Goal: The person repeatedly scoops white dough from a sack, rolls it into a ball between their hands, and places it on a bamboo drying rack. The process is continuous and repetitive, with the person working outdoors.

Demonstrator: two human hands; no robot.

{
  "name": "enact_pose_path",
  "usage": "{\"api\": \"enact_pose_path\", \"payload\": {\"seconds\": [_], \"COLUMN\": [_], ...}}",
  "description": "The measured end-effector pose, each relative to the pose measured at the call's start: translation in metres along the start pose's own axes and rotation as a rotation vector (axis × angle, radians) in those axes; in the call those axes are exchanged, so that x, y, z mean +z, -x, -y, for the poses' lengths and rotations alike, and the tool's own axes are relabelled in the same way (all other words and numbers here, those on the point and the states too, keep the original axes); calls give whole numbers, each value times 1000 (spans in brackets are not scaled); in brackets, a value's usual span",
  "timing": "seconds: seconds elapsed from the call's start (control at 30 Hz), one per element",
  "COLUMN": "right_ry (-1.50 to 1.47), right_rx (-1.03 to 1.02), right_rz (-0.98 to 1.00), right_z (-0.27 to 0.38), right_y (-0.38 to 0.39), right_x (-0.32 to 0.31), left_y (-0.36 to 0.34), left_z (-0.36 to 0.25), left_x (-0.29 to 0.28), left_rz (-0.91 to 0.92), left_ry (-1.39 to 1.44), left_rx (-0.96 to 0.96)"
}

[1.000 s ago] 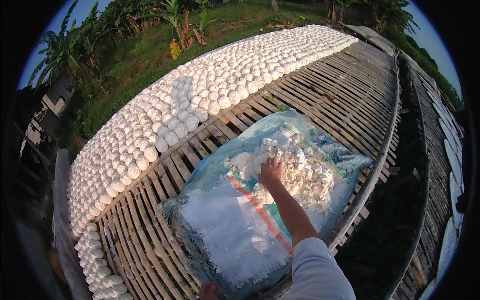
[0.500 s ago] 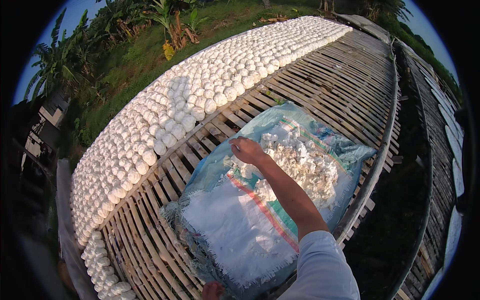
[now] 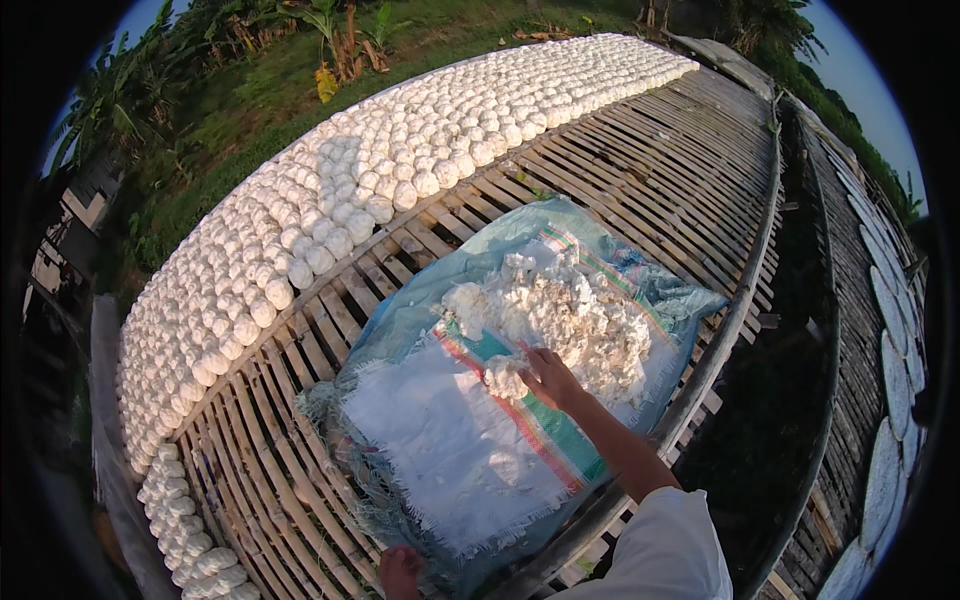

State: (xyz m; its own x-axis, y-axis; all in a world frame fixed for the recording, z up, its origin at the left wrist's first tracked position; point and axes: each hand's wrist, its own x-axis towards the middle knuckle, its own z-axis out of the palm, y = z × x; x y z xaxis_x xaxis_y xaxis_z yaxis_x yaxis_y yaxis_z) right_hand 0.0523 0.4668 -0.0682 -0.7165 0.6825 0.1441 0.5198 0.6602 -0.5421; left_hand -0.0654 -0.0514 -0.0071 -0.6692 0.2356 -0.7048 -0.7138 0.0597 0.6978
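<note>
My right hand reaches over the woven sack cloth from the lower right. Its fingers look apart and rest at the edge of a small white crumbly lump. Just beyond it spreads a heap of broken, wet-looking white material, with a rounder white clump at its left end. Under all this lies a white sack with a green, red and yellow stripe, on top of a blue-green sheet. My left hand is low at the lower edge, beside the sheet's frayed corner; its fingers are too dim to read.
Many white rounded lumps stand in close rows along the left of the slatted bamboo platform. A bamboo pole edges the platform on the right. Past a dark gap, another slatted rack carries pale flat sheets.
My right hand has moved from the heap's left end down and right, to the small lump. A round clump now shows where the hand was. The whole view has shifted slightly.
</note>
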Motion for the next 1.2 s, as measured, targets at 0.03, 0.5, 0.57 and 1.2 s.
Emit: {"api": "enact_pose_path", "payload": {"seconds": [0.03,0.5,0.57,1.2], "right_ry": [-1,-370,-350,-734], "right_rx": [-18,245,205,482], "right_rz": [-86,42,-7,-88], "right_z": [3,17,40,69], "right_y": [10,-50,-63,-47], "right_x": [2,-24,1,40], "left_y": [0,18,18,11], "left_z": [0,-3,-4,-20], "left_x": [1,-5,-4,13], "left_rz": [43,93,73,106], "left_ry": [-4,-65,-89,-128], "left_rx": [3,-60,-85,-16]}}
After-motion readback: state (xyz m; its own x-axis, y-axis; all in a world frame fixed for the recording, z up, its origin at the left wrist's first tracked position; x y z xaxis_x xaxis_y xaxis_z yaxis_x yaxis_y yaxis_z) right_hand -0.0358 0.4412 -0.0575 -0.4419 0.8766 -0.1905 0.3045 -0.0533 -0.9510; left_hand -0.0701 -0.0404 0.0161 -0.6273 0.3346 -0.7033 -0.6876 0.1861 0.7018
